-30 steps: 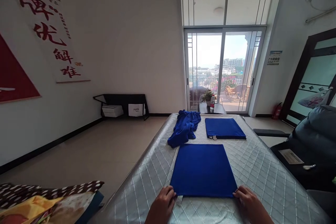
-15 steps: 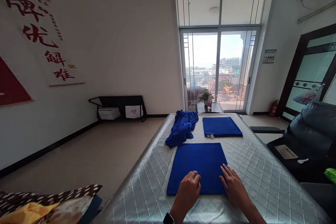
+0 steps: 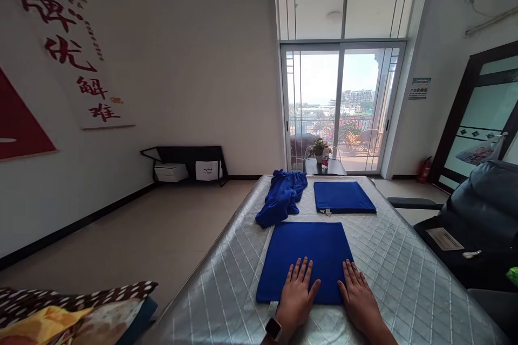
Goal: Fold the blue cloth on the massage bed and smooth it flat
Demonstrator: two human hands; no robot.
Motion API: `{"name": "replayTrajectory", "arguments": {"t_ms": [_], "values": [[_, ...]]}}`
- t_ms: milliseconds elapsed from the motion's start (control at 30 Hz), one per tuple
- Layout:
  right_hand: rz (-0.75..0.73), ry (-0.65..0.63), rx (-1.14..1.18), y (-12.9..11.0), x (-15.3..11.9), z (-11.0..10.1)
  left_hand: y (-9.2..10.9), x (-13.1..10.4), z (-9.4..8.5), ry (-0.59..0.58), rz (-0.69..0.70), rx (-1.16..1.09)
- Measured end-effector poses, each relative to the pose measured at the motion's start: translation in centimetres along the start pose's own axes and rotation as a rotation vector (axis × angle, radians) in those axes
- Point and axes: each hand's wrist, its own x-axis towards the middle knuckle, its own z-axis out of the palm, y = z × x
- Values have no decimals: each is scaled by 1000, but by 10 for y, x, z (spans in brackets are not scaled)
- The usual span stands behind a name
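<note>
A flat blue folded cloth (image 3: 306, 242) lies square on the silver quilted table cover right in front of me. My left hand (image 3: 297, 288) rests flat on its near part, fingers spread and pointing away. At its right near edge, my right hand (image 3: 358, 291) lies with fingers stretched out, partly on the cloth and partly on the cover. A small white tag (image 3: 273, 306) pokes out at the near left edge, beside my left wrist. Farther off, a second folded blue cloth (image 3: 343, 197) lies flat. To its left is a crumpled blue cloth (image 3: 283, 197).
The quilted cover (image 3: 404, 259) spreads around the cloths. A dark armchair (image 3: 477, 215) with a paper stands at the right. A patterned cushion (image 3: 81, 312) is at the lower left. Beyond the far edge, a small table holds a bottle (image 3: 325, 157) and a plant (image 3: 318, 146).
My left hand has gone from curled to flat with spread fingers on the cloth. My right hand has shifted slightly, its fingers now pointing forward. The tag near my left wrist has come into sight.
</note>
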Motion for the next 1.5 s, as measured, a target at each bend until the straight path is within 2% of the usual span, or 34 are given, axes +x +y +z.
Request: {"name": "replayTrajectory", "arguments": {"t_ms": [133, 233, 367, 533, 733, 800, 867, 1033, 1100, 1200, 1267, 1333, 1500], "values": [[-4, -8, -4, 1, 1, 2, -51, -33, -4, 39, -247, 82], [-1, -23, -24, 2, 1, 4, -73, -52, -1, 90, -315, 100], [11, -57, -56, 1, 11, -2, -75, -58, 2, 111, -331, 71], [20, -36, -34, -3, 37, -17, -64, -56, -8, 56, -358, 66], [65, -26, -15, -2, 47, -8, -68, -52, -20, -45, -374, 96], [79, -19, 6, -1, 47, -4, -61, -41, -23, -35, -374, 105], [87, -13, 21, -1, 46, -3, -42, -23, -24, 6, -317, 93], [60, 1, 9, -2, 43, -7, 36, 37, -15, -12, -17, -42], [40, 1, -10, -2, 42, -8, 59, 55, -7, -19, 64, -85], [41, -8, -34, -2, 42, -9, 70, 68, 3, -15, 60, -128], [48, -14, -39, -1, 43, -7, 62, 69, 7, -16, 18, -138], [50, -13, -43, 1, 46, -5, 43, 65, 8, -16, -32, -118], [73, -33, -46, 6, 53, 2, -36, 42, -3, 7, -265, 14]]}}
